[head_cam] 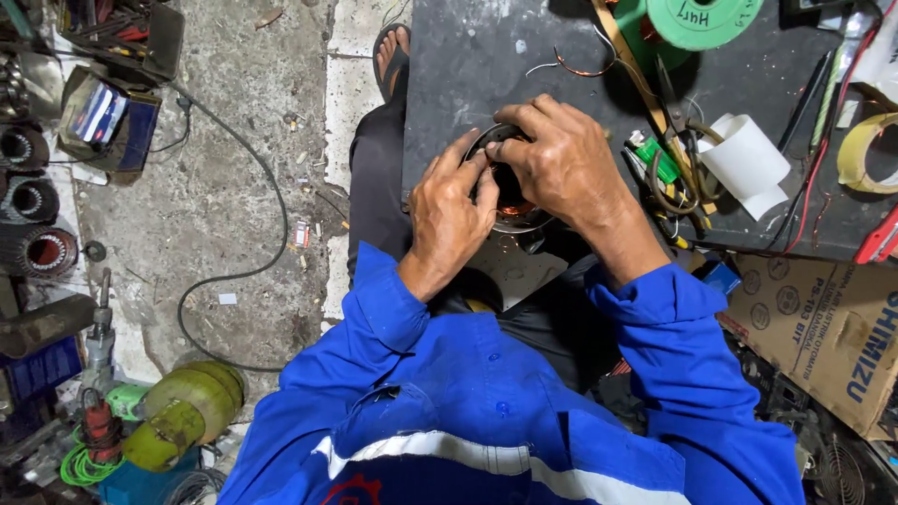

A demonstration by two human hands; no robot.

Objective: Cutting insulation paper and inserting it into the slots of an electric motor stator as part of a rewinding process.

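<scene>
Dark desk [468, 65] carries a round motor stator [513, 192]; left hand [452, 217] steadies its rim so it stays put. Right hand [561, 164] curls closed over the copper wire [513, 204] inside.

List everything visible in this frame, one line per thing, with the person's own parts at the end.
round metal motor part with copper windings: one, silver and copper, table edge, under both hands
table: one, dark grey, top centre
wire spool: one, green, top
paper roll: one, white, right of the hands
tape roll: one, yellowish, far right
cardboard box: one, brown, lower right
gas cylinder: one, yellow-green, lower left floor
wound motor cores: three, dark, left edge
left hand: on the part
right hand: on the part
</scene>
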